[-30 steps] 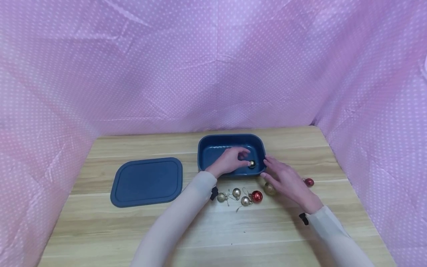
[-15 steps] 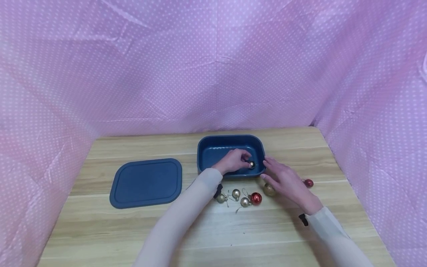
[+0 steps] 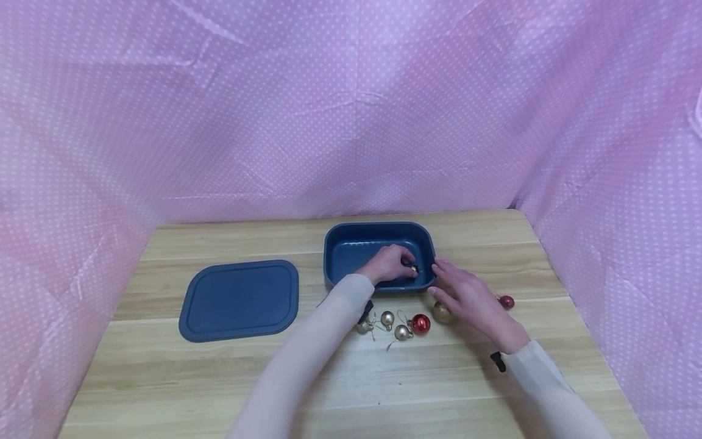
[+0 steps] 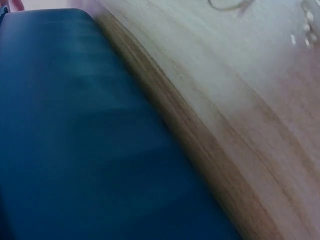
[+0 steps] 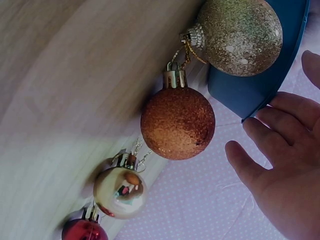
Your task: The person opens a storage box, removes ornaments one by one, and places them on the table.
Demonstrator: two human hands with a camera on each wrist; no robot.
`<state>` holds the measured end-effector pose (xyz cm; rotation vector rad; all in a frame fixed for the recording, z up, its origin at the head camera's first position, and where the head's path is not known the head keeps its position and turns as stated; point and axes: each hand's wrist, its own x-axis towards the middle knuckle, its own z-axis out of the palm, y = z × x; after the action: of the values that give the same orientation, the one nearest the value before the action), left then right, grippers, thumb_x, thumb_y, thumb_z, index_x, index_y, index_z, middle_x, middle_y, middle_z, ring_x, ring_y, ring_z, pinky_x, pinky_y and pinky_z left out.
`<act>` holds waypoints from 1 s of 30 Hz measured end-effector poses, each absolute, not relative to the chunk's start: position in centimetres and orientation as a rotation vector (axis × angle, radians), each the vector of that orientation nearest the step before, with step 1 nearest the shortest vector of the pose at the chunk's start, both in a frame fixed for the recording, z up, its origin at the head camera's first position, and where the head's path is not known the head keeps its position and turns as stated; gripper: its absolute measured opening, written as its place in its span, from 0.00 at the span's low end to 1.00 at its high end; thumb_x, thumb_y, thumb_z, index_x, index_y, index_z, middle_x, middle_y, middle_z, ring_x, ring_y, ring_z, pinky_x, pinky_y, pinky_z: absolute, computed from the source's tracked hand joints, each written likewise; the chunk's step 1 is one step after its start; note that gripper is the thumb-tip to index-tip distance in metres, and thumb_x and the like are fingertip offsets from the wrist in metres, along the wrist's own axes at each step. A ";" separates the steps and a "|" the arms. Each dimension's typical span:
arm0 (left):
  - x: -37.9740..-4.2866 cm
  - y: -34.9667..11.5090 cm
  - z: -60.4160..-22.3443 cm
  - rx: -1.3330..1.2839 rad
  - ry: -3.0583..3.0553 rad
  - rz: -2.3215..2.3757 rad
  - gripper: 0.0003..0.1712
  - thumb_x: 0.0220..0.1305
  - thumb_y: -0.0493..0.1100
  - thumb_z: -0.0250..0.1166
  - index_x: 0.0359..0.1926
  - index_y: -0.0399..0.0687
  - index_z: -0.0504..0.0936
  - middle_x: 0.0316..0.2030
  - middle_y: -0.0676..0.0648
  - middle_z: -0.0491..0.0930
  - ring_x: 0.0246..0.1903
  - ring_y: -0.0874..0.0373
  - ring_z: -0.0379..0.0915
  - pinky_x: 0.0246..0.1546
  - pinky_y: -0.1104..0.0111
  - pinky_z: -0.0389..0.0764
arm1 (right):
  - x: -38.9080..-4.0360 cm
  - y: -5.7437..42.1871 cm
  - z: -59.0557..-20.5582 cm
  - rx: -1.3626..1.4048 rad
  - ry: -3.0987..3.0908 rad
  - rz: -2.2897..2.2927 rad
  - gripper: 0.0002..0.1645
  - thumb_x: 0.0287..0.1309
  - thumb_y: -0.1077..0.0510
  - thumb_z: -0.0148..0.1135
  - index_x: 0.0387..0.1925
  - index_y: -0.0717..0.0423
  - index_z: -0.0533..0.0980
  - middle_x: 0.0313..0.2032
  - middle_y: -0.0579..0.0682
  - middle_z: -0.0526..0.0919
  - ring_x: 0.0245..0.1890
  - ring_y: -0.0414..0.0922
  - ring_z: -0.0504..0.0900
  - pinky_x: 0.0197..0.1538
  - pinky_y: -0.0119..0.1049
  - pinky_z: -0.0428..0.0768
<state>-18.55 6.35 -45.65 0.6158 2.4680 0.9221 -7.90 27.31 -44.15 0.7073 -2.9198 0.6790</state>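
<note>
My left hand (image 3: 389, 263) reaches into the blue lunch box (image 3: 378, 224), thumb and fingers pinching a small gold bauble (image 3: 414, 269), mostly hidden by the fingertips. In the left wrist view only the blue box wall (image 4: 90, 130) fills the left side; the hand is out of sight there. Against the box's right end rest the straight fingertips of my right hand (image 3: 476, 302). Below that hand lies a gold glitter bauble (image 3: 441, 312). The right wrist view has a copper glitter bauble (image 5: 177, 124) and a shiny gold bauble (image 5: 120, 192) beside the hand.
A flat blue lid (image 3: 239, 300) lies on the wooden table to the left. In front of the box lie a shiny red bauble (image 3: 420, 324) and several small gold ones. A smaller red bauble (image 3: 506, 302) sits beyond the right wrist. Pink dotted cloth surrounds the table.
My left hand has shifted slightly right inside the box, and its fingers have closed around the small gold bauble. The right hand has stayed at the box's right end.
</note>
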 end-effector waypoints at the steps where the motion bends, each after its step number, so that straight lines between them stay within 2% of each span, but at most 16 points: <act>1: -18.5 6.4 -45.7 0.612 2.472 0.913 0.23 0.66 0.48 0.74 0.58 0.45 0.86 0.51 0.49 0.86 0.52 0.57 0.81 0.55 0.69 0.78 | -7.9 27.3 -44.2 0.705 -2.920 0.680 0.35 0.71 0.51 0.65 0.69 0.69 0.71 0.71 0.67 0.69 0.68 0.65 0.72 0.67 0.62 0.70; 11: -18.1 6.6 -45.4 0.605 2.503 0.882 0.18 0.64 0.47 0.76 0.53 0.46 0.88 0.44 0.52 0.87 0.47 0.59 0.80 0.54 0.70 0.78 | -7.9 27.1 -44.4 0.715 -2.895 0.687 0.34 0.71 0.52 0.65 0.68 0.70 0.71 0.71 0.66 0.69 0.68 0.65 0.73 0.66 0.62 0.71; 30: -17.4 6.2 -44.7 0.556 2.523 0.887 0.15 0.66 0.45 0.74 0.52 0.47 0.89 0.43 0.52 0.88 0.46 0.60 0.80 0.53 0.68 0.78 | -7.8 27.3 -44.1 0.677 -2.956 0.698 0.35 0.72 0.51 0.64 0.71 0.69 0.69 0.73 0.65 0.67 0.70 0.65 0.69 0.69 0.63 0.68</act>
<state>-17.41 6.23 -44.73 0.5557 2.5233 0.8874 -7.82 27.28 -44.06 0.6768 -2.9558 0.6981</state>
